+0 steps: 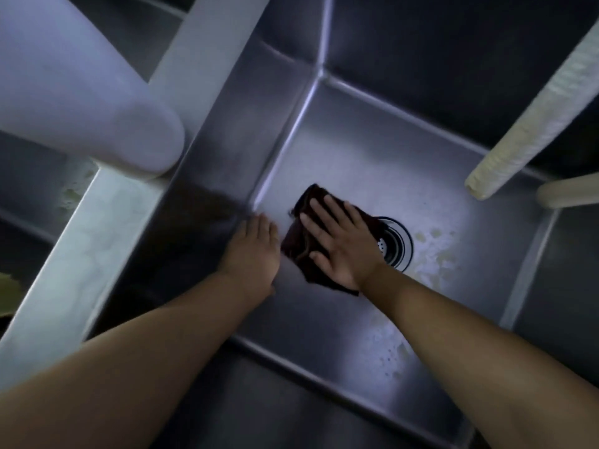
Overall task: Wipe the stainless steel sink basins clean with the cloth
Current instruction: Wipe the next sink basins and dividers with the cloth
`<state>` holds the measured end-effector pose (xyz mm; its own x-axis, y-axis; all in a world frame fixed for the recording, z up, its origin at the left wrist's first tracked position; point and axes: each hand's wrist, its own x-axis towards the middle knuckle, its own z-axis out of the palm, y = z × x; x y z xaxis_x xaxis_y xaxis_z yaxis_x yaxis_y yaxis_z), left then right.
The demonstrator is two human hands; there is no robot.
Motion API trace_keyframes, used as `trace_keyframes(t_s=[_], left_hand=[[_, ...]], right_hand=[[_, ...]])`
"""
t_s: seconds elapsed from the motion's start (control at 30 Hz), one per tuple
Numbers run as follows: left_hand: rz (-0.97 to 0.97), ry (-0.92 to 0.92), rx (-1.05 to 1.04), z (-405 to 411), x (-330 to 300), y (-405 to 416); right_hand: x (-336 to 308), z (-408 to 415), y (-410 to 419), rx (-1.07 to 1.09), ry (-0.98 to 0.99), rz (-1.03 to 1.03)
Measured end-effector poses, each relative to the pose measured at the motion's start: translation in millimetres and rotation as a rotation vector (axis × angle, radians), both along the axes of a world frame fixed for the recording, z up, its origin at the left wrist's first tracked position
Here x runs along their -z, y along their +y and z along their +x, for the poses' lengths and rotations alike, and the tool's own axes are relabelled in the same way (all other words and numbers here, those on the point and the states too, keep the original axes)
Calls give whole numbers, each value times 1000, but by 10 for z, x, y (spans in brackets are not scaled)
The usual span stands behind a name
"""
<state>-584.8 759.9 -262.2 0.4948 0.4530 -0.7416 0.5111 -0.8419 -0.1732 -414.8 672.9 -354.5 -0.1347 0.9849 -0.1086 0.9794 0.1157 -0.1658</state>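
A deep stainless steel sink basin (pixel 372 150) fills the view, its floor wet with patches of foam. A dark maroon cloth (pixel 299 251) lies on the floor just left of the round drain (pixel 397 243). My right hand (pixel 340 244) presses flat on the cloth with straight, spread fingers. My left hand (pixel 254 251) rests flat on the basin floor beside the cloth, at the foot of the left wall, fingers straight and holding nothing.
A wide steel divider (pixel 97 241) separates this basin from another basin (pixel 29 189) on the left. A large white container (pixel 74 82) stands on the divider. A pale ribbed hose (pixel 538 111) hangs in from the upper right, above a second pale tube (pixel 567 191).
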Motion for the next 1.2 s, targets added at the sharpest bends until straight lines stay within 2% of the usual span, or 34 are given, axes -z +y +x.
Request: trace_keyframes(t_s=[0.13,0.2,0.27,0.33,0.4,0.47,0.53,0.57,0.7,0.83,0.93,1.03,1.2], left_hand=[[39,41,11,41,129,-42],[41,43,-64,75,149,-86],[16,-48,-116,92,186,-103],[53,-50,-10,28,308,-113],[23,-130,26,29,430,-84],[-40,37,-39,79,232,-68],[11,-62,-56,25,347,-72],[-6,-2,-58,15,315,-53],[-36,29,-19,18,295,-24],[-21,67,-4,25,290,-24],[-12,93,24,42,268,-35],[8,108,29,37,240,-42],[9,108,23,8,252,-52]], right_hand=[[36,190,369,132,-66,-12],[22,276,537,172,-81,-28],[1,378,746,229,-89,-38],[-25,471,1020,327,-76,-47],[-43,502,1349,440,-61,-50],[-64,459,1657,510,-38,-70],[-65,425,1829,528,-45,-72],[-62,433,1859,518,-51,-64],[-58,647,1690,392,-49,-59],[-78,970,1219,440,-75,-25],[-139,1240,747,527,157,24],[-140,1496,327,577,-22,34],[-52,1865,-365,776,-114,-19]])
